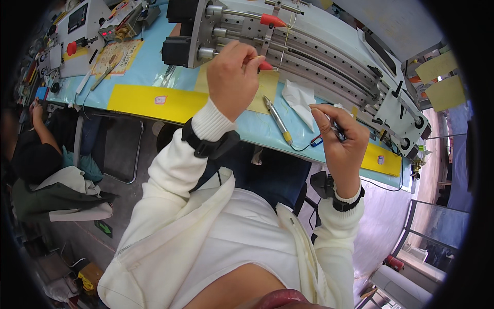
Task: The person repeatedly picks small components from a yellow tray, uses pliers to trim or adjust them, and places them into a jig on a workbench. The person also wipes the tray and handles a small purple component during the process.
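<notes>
My left hand (234, 77) is closed at the lower red cone-shaped tip (265, 65) of the metal winding machine (319, 56), thumb and fingertips pinched against it. A second red cone tip (272, 20) sits higher on the machine, with thin yellowish thread (288, 31) near it. My right hand (343, 135) is closed around a slim dark tool (338, 132), mostly hidden by the fingers, so its kind is unclear. Between the hands, a silver pen-shaped tool (278, 119) with a cord lies on the blue table cover (247, 129). Beside it rests a crumpled white tissue (299, 99).
Yellow strips (154, 103) run along the table's front edge. A soldering-iron-like tool (103, 77) and a patterned card (117, 57) lie at the left, near a white device (77, 23). Another person's arm (43, 121) shows at far left. A metal-framed chair (136, 149) stands below the table.
</notes>
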Tool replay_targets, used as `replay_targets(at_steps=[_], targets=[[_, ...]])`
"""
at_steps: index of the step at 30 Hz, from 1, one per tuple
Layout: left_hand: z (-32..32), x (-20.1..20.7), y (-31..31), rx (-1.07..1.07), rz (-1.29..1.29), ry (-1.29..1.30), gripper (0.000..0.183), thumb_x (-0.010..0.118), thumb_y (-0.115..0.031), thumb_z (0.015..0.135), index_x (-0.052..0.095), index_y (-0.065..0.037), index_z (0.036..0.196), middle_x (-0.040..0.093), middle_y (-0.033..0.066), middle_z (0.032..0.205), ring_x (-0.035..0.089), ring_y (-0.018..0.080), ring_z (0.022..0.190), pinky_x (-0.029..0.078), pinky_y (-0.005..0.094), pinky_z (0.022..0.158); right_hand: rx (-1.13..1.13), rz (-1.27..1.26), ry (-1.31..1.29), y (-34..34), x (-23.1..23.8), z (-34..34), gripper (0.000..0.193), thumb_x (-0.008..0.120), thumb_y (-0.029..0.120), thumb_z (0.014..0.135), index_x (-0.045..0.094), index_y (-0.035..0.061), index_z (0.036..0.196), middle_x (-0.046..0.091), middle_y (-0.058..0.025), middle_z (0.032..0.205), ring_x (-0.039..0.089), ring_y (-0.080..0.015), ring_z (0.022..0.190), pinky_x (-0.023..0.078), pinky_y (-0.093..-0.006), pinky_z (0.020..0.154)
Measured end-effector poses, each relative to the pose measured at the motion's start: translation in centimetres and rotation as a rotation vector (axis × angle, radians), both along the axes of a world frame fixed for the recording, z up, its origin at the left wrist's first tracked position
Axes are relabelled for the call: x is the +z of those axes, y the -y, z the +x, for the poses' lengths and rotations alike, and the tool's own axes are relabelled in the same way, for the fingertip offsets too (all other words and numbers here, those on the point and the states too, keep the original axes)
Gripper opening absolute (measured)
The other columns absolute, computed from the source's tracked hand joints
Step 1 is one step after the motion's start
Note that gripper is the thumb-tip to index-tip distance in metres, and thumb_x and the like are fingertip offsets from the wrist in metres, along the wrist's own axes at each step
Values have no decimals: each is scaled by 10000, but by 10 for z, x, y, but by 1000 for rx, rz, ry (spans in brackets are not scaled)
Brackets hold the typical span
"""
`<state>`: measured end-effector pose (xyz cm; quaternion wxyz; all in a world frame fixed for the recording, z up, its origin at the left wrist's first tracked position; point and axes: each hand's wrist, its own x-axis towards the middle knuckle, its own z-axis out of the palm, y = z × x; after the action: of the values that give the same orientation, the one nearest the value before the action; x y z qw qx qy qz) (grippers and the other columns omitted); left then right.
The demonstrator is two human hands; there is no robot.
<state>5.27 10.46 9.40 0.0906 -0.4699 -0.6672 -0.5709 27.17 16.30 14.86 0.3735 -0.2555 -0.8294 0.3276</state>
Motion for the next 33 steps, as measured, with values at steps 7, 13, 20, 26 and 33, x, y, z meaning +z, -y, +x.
replay_targets(at_steps=[7,13,20,26,33], targets=[[-13,3,27,-190,178,552,168,686,-150,963,638,-33,852,568,-18,750,469,63,646,363,249,555,-19,-121,26,15,-9,14,90,737,52,891,747,-3,962,644,-55,685,485,-53,613,389,-215,562],[4,-27,82,-300,161,863,279,629,-232,1009,592,-46,805,473,-60,692,324,20,615,246,210,547,23,-227,104,15,-44,-7,139,719,101,914,732,-29,962,621,-48,656,456,-57,601,377,-229,548],[-3,-44,130,-311,-53,935,352,632,-248,1014,586,-53,726,459,-54,634,337,20,568,243,216,526,44,-249,124,27,-50,-8,119,717,76,906,733,-20,975,619,-49,653,447,-62,592,381,-244,540],[-10,-52,152,-303,-134,953,360,630,-259,1013,590,-53,720,469,-46,637,355,28,571,257,211,535,143,-257,209,45,-60,9,143,697,0,849,742,4,985,722,-115,763,636,-157,617,489,-273,601],[-32,-53,180,-219,-211,915,368,618,-252,1020,583,-53,713,462,-49,613,334,22,526,233,220,509,366,-329,376,65,-80,29,143,730,-9,845,728,-13,988,737,-140,857,666,-213,678,525,-276,674]])
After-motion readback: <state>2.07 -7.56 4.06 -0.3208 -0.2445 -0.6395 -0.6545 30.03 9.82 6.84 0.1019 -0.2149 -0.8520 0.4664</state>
